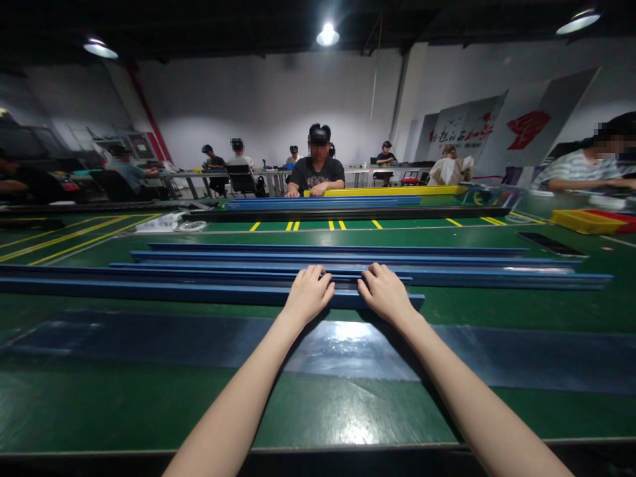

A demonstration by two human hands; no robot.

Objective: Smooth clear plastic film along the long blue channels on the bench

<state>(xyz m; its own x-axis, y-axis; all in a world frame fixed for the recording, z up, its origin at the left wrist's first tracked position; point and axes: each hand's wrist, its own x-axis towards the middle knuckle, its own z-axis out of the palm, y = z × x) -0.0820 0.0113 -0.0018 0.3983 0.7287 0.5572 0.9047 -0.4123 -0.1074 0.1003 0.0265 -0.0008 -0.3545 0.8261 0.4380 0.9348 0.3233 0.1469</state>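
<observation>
Several long blue rails lie side by side across the green table [149,404]. My left hand [309,293] and my right hand [384,291] both rest on top of the nearest blue rail [149,291], close together near its right end. The fingers of each hand curl over the rail's far edge, gripping it. Further blue rails [447,253] lie just behind it. A dark glossy strip [124,338] runs along the table between the rail and me.
A person sits across the table with hands on a yellow rail [397,191] and more blue rails [322,202]. A yellow tray [586,220] stands at the right, near another seated person. Other people sit at tables in the background.
</observation>
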